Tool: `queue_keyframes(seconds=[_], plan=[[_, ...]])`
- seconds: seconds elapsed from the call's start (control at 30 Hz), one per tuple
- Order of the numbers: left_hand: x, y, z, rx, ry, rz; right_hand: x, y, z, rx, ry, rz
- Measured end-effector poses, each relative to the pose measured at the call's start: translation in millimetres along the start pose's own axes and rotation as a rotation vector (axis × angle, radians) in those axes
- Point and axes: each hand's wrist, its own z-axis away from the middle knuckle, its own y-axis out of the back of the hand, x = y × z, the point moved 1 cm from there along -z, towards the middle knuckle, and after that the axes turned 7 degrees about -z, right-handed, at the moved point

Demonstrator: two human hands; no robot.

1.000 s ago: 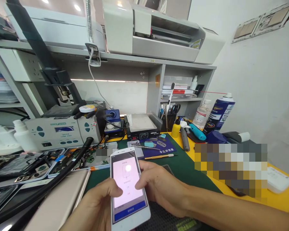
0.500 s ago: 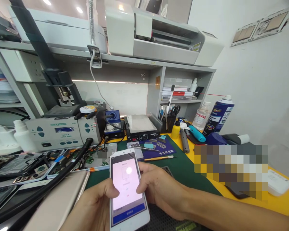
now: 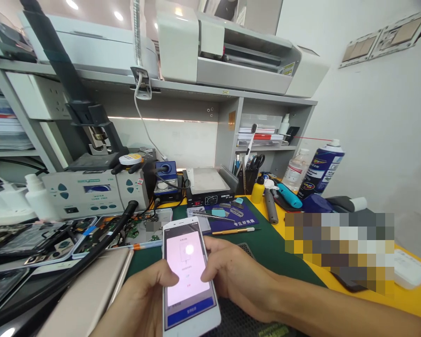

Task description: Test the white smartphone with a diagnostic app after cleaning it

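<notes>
A white smartphone (image 3: pixel 189 276) is held upright and slightly tilted at the lower middle of the head view. Its screen is lit, with a pale pink panel and a dark blue bar near the bottom. My left hand (image 3: pixel 143 295) grips the phone's left edge, thumb over the screen. From the right side my right hand (image 3: pixel 235 276) grips it too, its thumb at the screen's right edge. The fingers behind the phone are mostly hidden. Below it lies a green work mat (image 3: pixel 266 252) with a dark perforated pad (image 3: pixel 245 318).
A rework station (image 3: pixel 94 194) and trays of phone parts (image 3: pixel 126 229) fill the left. A black hose (image 3: pixel 119 234) crosses in front of a gold tablet-like panel (image 3: pixel 87 290). Behind stand a heating plate (image 3: pixel 210 180), tweezers (image 3: pixel 214 215) and a spray can (image 3: pixel 321 166).
The whole view has shifted slightly, so everything sits a little further right. Both hands keep the same hold on the smartphone, and the screen looks the same.
</notes>
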Motion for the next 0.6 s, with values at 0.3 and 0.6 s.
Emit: queue_keyframes(seconds=[0.3, 0.6], plan=[[-2.5, 3.6, -2.4, 0.006, -0.034, -0.005, 0.0, -0.9, -0.7, 0.013, -0.007, 0.007], [-1.6, 11.9, -1.9, -0.114, -0.001, 0.074, 0.0, 0.1, 0.3, 0.014, -0.003, 0.003]])
